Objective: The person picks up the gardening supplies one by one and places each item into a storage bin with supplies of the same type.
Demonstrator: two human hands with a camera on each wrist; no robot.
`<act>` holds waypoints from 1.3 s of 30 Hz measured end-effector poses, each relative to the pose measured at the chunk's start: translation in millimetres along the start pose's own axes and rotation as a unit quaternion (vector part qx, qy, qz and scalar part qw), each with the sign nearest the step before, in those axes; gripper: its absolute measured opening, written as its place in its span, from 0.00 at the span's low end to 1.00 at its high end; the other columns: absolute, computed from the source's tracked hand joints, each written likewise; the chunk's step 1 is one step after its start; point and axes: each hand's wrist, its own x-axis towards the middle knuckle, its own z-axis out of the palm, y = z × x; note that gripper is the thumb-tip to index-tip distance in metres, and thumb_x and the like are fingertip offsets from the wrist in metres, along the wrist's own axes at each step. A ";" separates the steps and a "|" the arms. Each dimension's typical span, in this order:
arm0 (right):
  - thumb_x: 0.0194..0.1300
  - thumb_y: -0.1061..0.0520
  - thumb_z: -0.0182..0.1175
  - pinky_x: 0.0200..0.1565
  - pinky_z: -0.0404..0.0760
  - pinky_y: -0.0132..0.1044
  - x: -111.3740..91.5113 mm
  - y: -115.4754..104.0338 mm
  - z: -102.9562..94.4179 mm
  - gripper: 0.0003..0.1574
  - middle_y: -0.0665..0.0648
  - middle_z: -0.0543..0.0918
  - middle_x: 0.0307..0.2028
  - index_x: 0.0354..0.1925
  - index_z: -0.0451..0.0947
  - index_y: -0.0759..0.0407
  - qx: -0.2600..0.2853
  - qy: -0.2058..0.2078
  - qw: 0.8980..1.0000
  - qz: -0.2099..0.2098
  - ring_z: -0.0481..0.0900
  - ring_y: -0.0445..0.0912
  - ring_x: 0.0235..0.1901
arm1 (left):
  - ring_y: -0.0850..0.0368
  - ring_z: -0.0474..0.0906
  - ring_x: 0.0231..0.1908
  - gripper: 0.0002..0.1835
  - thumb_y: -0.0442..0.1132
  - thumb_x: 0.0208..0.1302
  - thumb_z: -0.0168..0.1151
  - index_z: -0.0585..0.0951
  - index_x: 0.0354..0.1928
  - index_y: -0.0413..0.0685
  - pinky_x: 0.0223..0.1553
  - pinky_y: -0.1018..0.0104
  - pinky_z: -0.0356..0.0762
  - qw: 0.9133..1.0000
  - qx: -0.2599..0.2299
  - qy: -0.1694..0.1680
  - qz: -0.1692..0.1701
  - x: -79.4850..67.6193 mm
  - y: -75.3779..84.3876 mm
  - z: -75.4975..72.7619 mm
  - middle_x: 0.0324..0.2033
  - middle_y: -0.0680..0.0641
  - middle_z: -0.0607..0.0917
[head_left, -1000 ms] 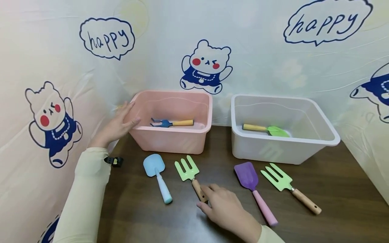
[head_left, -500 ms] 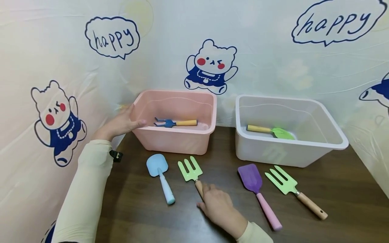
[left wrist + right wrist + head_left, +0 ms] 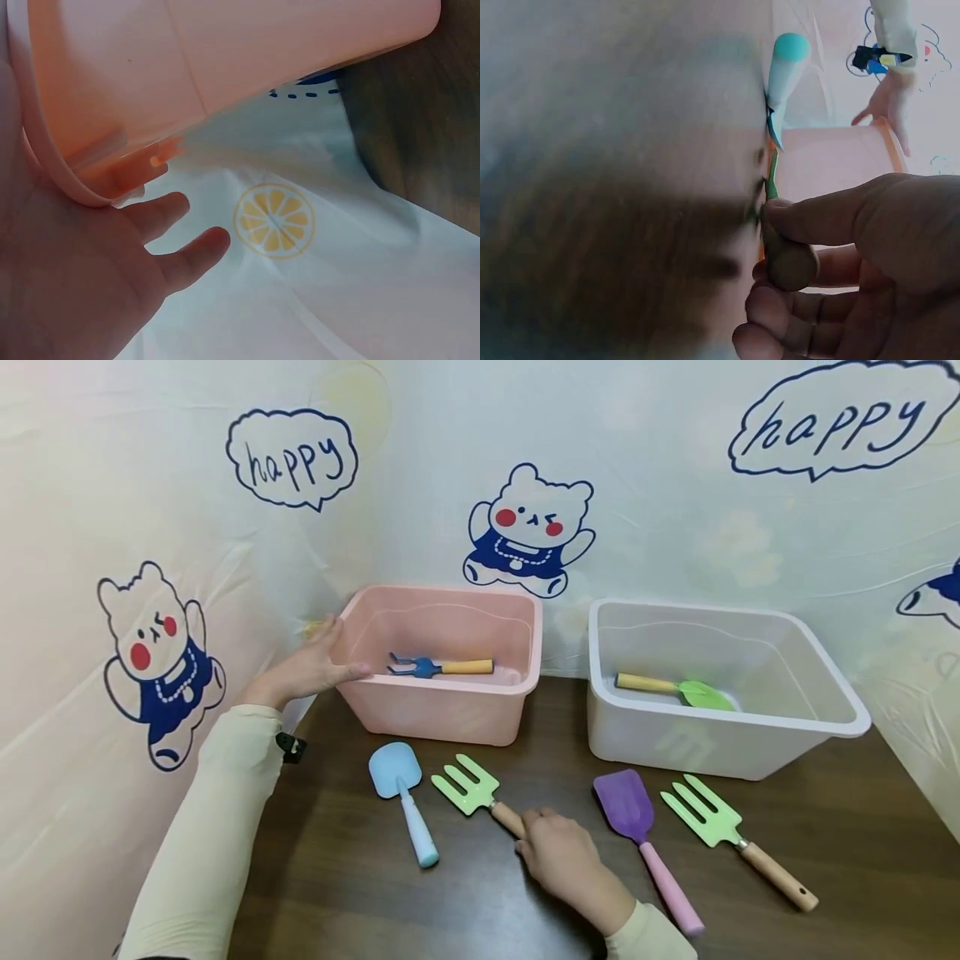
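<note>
My right hand [image 3: 564, 860] grips the wooden handle of a green-headed hand fork [image 3: 470, 783], low over the brown table. In the right wrist view the handle's rounded end [image 3: 792, 266] shows between thumb and curled fingers. My left hand [image 3: 311, 667] rests at the left rim of a pink bin [image 3: 442, 714], its thumb over the front corner. Two of its fingers [image 3: 196, 259] stretch out straight beside the bin in the left wrist view. A blue three-pronged cultivator [image 3: 442, 667] with a yellow handle lies inside.
A white bin [image 3: 675, 739] at right holds a green trowel [image 3: 701, 695]. On the table lie a light-blue shovel [image 3: 405, 797] left of the fork, a purple shovel with pink handle [image 3: 626, 803], and a second green fork [image 3: 776, 872]. A printed cloth [image 3: 660, 485] hangs behind.
My right hand has closed around the fork's handle and swung it to the right, so the fork lies more slanted. My left hand stays at the pink bin; the camera view has shifted slightly.
</note>
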 end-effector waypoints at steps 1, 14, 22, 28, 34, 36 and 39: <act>0.59 0.57 0.73 0.24 0.77 0.47 0.0 1.2 -0.8 0.12 0.51 0.73 0.25 0.34 0.79 0.60 0.003 0.004 1.000 0.002 0.77 0.49 0.24 | 0.29 0.33 0.75 0.62 0.69 0.65 0.59 0.32 0.79 0.42 0.67 0.28 0.42 1.000 0.003 0.000 0.000 0.6 0.0 0.5 0.78 0.37 0.28; 0.60 0.63 0.72 0.32 0.80 0.46 8.1 21.5 -6.7 0.09 0.54 0.81 0.29 0.39 0.84 0.64 0.042 0.089 0.995 0.002 0.82 0.50 0.29 | 0.29 0.34 0.75 0.63 0.71 0.64 0.58 0.33 0.79 0.42 0.67 0.28 0.42 1.000 0.000 0.004 -0.004 -0.3 -3.4 0.1 0.78 0.36 0.30; 0.62 0.64 0.70 0.35 0.79 0.46 11.7 26.7 -15.4 0.11 0.53 0.80 0.31 0.44 0.84 0.65 0.082 0.146 0.986 -0.003 0.79 0.48 0.30 | 0.29 0.33 0.75 0.63 0.71 0.64 0.58 0.33 0.79 0.41 0.67 0.28 0.43 1.000 -0.005 0.004 0.003 1.5 -2.9 1.4 0.78 0.36 0.30; 0.63 0.64 0.69 0.35 0.78 0.45 13.2 28.6 -23.2 0.11 0.52 0.80 0.33 0.45 0.83 0.63 0.099 0.162 0.982 -0.010 0.78 0.46 0.31 | 0.30 0.34 0.75 0.62 0.70 0.64 0.58 0.34 0.79 0.41 0.68 0.29 0.43 1.000 0.001 0.010 0.005 1.7 -2.5 1.4 0.78 0.36 0.31; 0.63 0.65 0.69 0.35 0.78 0.44 14.1 31.2 -30.9 0.11 0.51 0.80 0.34 0.45 0.83 0.63 0.103 0.188 0.976 -0.024 0.76 0.44 0.30 | 0.29 0.35 0.75 0.63 0.72 0.64 0.57 0.34 0.79 0.41 0.68 0.29 0.43 1.000 0.006 0.007 0.006 0.4 -2.4 1.5 0.78 0.37 0.31; 0.62 0.66 0.69 0.34 0.78 0.43 14.5 30.7 -35.4 0.11 0.51 0.80 0.33 0.45 0.83 0.63 0.106 0.196 0.974 -0.031 0.76 0.44 0.30 | 0.29 0.35 0.75 0.63 0.72 0.63 0.57 0.34 0.79 0.41 0.67 0.28 0.44 1.000 0.006 0.006 0.006 0.2 -2.2 1.4 0.78 0.37 0.30; 0.62 0.66 0.69 0.34 0.78 0.42 15.6 28.5 -43.0 0.11 0.50 0.80 0.34 0.45 0.83 0.63 0.110 0.204 0.972 -0.043 0.76 0.43 0.30 | 0.29 0.34 0.75 0.64 0.72 0.63 0.58 0.33 0.79 0.42 0.67 0.28 0.43 1.000 0.001 0.006 0.003 -0.6 -1.8 1.3 0.78 0.37 0.30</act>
